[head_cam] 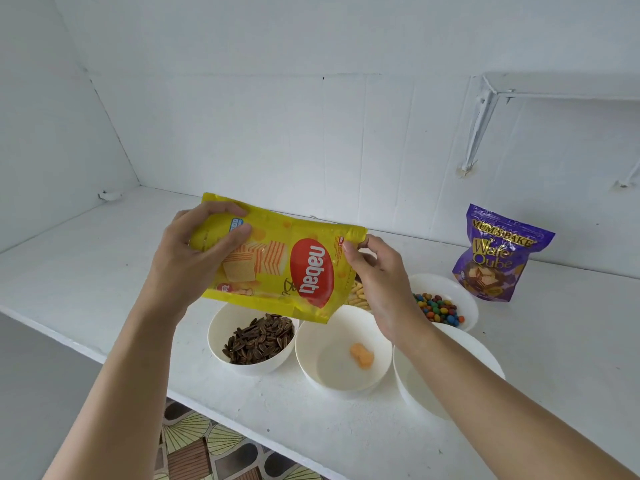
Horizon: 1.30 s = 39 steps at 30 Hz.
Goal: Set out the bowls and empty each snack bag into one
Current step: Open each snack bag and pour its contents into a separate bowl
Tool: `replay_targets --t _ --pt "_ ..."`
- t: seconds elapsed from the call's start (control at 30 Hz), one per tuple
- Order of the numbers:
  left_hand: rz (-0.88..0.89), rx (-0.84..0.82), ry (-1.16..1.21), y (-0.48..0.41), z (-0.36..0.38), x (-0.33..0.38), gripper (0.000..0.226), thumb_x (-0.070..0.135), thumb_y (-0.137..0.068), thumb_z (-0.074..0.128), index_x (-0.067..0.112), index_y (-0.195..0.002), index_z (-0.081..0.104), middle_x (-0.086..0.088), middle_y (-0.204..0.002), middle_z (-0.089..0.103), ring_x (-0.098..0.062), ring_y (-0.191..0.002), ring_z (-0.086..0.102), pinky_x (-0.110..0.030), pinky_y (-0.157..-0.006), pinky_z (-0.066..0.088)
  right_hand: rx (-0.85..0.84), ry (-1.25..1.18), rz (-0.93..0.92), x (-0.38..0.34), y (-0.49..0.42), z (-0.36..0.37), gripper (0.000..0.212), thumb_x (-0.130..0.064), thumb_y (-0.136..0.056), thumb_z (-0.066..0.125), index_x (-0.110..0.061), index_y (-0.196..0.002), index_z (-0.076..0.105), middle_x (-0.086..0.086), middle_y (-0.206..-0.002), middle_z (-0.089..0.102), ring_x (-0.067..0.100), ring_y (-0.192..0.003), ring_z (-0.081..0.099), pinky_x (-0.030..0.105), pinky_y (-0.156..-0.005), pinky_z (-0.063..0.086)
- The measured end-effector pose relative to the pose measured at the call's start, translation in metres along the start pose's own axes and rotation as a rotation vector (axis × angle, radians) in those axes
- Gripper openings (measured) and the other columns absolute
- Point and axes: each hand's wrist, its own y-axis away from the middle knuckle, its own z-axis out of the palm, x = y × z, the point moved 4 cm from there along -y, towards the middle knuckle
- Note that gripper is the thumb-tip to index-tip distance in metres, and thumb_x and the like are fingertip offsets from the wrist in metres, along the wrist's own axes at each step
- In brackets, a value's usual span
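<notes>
Left hand grips the yellow wafer bag at 9 o'clock — right hand pinches its 3 o'clock corner, above the middle bowl.

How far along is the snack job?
Done: bowls are out; seeds, coloured candies and snack sticks sit in three. In hand: the left hand and right hand hold the yellow bag over the middle bowl, holding one orange piece. Left: the purple bag stands by; the right bowl looks empty.
</notes>
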Motion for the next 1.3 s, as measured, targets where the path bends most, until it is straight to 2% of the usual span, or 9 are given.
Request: replay_targets --t 0.1,0.23,0.37,0.57,0.73,0.93,1.0,1.17,1.3 --pt "0.038 0.016 0.014 -0.006 -0.004 0.015 0.019 0.041 -0.083 0.080 0.040 -0.101 0.073 -0.013 -0.121 0.064 -0.023 -0.092 0.070 -0.029 -0.064 0.052 0.000 -0.002 -0.080 -0.013 -0.004 0.003 0.033 -0.050 -0.089 0.064 -0.019 -0.099 0.068 0.013 -0.109 0.070 0.031 -0.110 0.066 0.058 -0.099 0.051" --pt "0.062 0.020 0.001 -0.009 -0.005 0.026 0.024 0.043 -0.081 0.083 0.042 -0.103 0.073 -0.012 -0.123 0.065 -0.029 -0.099 0.071 -0.034 -0.068 0.055 -0.001 -0.011 -0.110 -0.018 -0.007 0.000 0.032 -0.049 -0.092 0.065 -0.018 -0.099 0.067 0.015 -0.109 0.070 0.034 -0.108 0.066 0.059 -0.100 0.049" --pt "0.072 0.035 -0.023 -0.007 -0.001 0.027 0.020 0.039 -0.082 0.083 0.045 -0.098 0.072 -0.003 -0.125 0.061 -0.023 -0.100 0.070 -0.026 -0.066 0.054 -0.020 -0.064 -0.067 -0.008 -0.006 -0.006 0.022 -0.034 -0.097 0.067 -0.014 -0.107 0.068 0.013 -0.111 0.071 0.033 -0.109 0.067 0.058 -0.100 0.051" --pt "0.063 0.079 -0.063 0.003 0.011 0.014 0.021 0.032 -0.083 0.084 0.045 -0.096 0.074 0.000 -0.122 0.058 -0.017 -0.104 0.067 -0.014 -0.063 0.052 -0.019 -0.117 0.023 0.016 -0.001 -0.010 0.033 -0.034 -0.090 0.071 -0.009 -0.110 0.065 0.017 -0.112 0.071 0.038 -0.110 0.066 0.061 -0.100 0.051" --pt "0.060 0.059 -0.130 0.016 0.021 0.004 0.021 0.030 -0.083 0.084 0.045 -0.095 0.074 0.011 -0.114 0.056 -0.010 -0.113 0.060 -0.018 -0.074 0.050 -0.026 -0.122 0.131 0.041 0.007 -0.013 0.020 -0.018 -0.098 0.063 -0.007 -0.115 0.066 0.013 -0.106 0.075 0.026 -0.098 0.072 0.042 -0.092 0.057" --pt "0.061 0.073 -0.172 0.027 0.027 -0.002 0.025 0.029 -0.082 0.084 0.049 -0.092 0.073 0.011 -0.115 0.055 0.000 -0.112 0.055 -0.003 -0.068 0.046 -0.031 -0.127 0.203 0.052 0.016 -0.014 0.018 -0.016 -0.100 0.059 -0.011 -0.113 0.069 0.001 -0.108 0.075 0.016 -0.099 0.072 0.029 -0.088 0.057" --pt "0.080 0.097 -0.158 0.028 0.027 0.000 0.026 0.028 -0.082 0.085 0.050 -0.091 0.073 0.007 -0.117 0.056 0.001 -0.111 0.055 -0.006 -0.072 0.048 -0.028 -0.118 0.201 0.049 0.014 -0.014 0.018 -0.018 -0.100 0.059 -0.011 -0.113 0.069 0.003 -0.110 0.075 0.016 -0.099 0.072 0.032 -0.090 0.057" --pt "0.111 0.113 -0.152 0.022 0.022 0.018 0.024 0.032 -0.081 0.085 0.049 -0.093 0.075 0.007 -0.119 0.058 -0.005 -0.112 0.059 -0.033 -0.087 0.057 -0.004 -0.117 0.156 0.035 0.009 -0.013 0.020 -0.019 -0.099 0.060 -0.007 -0.114 0.065 0.006 -0.104 0.076 0.021 -0.094 0.072 0.035 -0.085 0.058" --pt "0.132 0.099 -0.168 0.012 0.014 0.039 0.022 0.036 -0.081 0.085 0.048 -0.096 0.074 0.009 -0.118 0.060 -0.010 -0.113 0.061 -0.038 -0.092 0.056 0.004 -0.176 0.103 0.016 0.007 -0.012 0.022 -0.022 -0.099 0.063 -0.007 -0.115 0.064 0.005 -0.099 0.077 0.023 -0.091 0.073 0.042 -0.084 0.057"
